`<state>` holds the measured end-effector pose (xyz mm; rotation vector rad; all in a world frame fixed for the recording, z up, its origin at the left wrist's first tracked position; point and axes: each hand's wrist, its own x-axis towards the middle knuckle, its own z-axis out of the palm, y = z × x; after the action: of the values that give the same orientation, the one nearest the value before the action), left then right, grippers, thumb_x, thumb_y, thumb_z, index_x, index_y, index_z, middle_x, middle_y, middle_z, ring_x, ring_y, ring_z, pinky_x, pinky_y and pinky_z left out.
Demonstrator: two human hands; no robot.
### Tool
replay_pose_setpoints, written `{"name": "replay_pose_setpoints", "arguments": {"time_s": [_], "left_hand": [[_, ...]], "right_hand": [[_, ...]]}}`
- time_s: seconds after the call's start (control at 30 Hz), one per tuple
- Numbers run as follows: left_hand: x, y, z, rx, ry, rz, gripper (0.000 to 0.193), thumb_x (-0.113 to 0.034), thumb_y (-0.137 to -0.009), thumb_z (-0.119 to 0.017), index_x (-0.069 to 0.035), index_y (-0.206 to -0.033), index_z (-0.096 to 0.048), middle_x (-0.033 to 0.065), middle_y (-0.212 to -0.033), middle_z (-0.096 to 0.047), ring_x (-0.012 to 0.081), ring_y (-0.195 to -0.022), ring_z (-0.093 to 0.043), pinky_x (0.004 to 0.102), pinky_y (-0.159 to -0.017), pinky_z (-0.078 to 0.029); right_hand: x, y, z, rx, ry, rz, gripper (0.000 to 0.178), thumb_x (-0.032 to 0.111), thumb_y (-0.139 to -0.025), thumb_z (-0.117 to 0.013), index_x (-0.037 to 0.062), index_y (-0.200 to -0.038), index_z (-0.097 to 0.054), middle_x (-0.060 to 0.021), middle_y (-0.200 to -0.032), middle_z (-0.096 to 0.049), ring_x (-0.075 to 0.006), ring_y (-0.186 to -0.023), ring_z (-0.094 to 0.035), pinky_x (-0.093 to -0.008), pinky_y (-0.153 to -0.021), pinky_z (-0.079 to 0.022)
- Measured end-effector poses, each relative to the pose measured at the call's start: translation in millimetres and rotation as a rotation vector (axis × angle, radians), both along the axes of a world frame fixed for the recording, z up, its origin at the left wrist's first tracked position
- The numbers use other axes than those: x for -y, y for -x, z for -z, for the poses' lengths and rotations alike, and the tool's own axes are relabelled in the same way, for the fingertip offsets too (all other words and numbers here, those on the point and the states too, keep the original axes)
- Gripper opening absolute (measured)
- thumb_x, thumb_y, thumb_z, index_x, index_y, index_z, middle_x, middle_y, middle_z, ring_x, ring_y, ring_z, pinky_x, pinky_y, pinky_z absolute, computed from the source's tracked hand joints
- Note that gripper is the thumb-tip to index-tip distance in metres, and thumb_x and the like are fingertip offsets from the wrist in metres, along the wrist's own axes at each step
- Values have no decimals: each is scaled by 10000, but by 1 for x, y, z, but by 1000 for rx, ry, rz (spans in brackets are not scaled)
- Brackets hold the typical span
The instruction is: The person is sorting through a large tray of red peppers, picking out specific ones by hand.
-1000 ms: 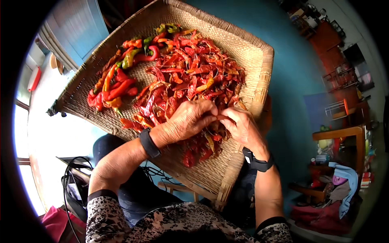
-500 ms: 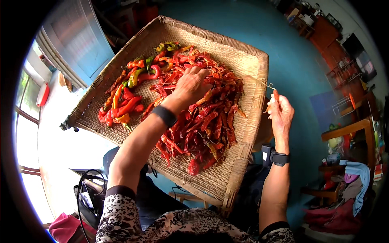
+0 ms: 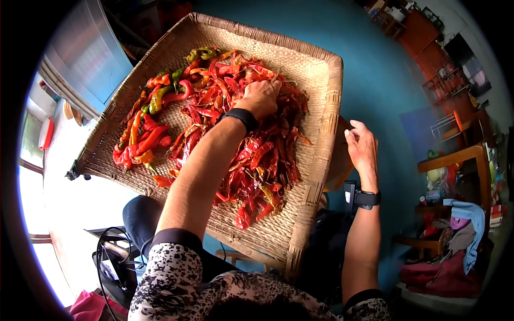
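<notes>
A wide woven basket holds a large heap of dried red chilies. My left hand reaches into the heap's upper part, its fingers curled down among the chilies. Its fingertips are hidden, so what they grip does not show. At the left side of the basket lies a looser group of plumper chilies, red, orange and green. Past the basket's right rim, my right hand is raised with thumb and fingers apart. I see nothing in it.
A brownish-orange container, partly hidden, stands below the basket's right rim. On the right is a wooden chair with clothes piled on it. A black bag with cables sits at lower left, near a blue door.
The chili in my right hand is gone from it, and its fingers have opened. My left hand has shifted slightly within the heap. The basket appears a little further left in view.
</notes>
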<state>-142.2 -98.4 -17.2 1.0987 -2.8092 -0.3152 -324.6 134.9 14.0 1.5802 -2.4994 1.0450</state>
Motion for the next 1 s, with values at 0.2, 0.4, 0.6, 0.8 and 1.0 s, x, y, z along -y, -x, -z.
{"name": "replay_pose_setpoints", "arguments": {"time_s": [0.2,0.4,0.6,0.8,1.0], "left_hand": [[-35,-36,-21,-80,100,165,409,-178,-761,-675,-110,-1145,-550,152,-868,-660,347,-807,-649,454,-663,-527],[-102,-111,-22,-417,220,393,261,-227,-854,-668,-71,-1031,-557,101,-831,-605,281,-761,-617,379,-663,-510],[-134,-143,-7,-359,234,462,410,-127,-780,-636,-58,-1180,-575,104,-1062,-608,280,-953,-587,378,-820,-491],[-142,-148,-6,-332,247,541,409,-138,-794,-602,-61,-1194,-575,109,-1144,-610,267,-1010,-577,380,-856,-477],[-147,-141,-6,-376,257,575,419,-162,-782,-617,-68,-1189,-585,95,-1171,-607,265,-1014,-578,374,-858,-477]], "right_hand": [[9,-22,-10,3,148,-84,215,77,-862,-640,7,-1065,-625,-197,-830,-668,-344,-730,-657,-397,-660,-516],[9,-73,-23,62,127,-373,185,47,-868,-630,-5,-1045,-635,-167,-910,-672,-288,-787,-670,-364,-686,-546],[16,-101,-20,128,-87,-592,320,5,-859,-603,11,-1179,-579,-198,-1030,-617,-342,-826,-622,-364,-715,-507],[25,-102,-13,204,-182,-646,386,1,-849,-588,22,-1232,-550,-188,-1078,-604,-340,-914,-611,-385,-812,-490],[29,-94,1,12,-222,-757,179,25,-837,-591,-1,-1013,-608,-175,-954,-616,-360,-897,-604,-412,-783,-487]]}}
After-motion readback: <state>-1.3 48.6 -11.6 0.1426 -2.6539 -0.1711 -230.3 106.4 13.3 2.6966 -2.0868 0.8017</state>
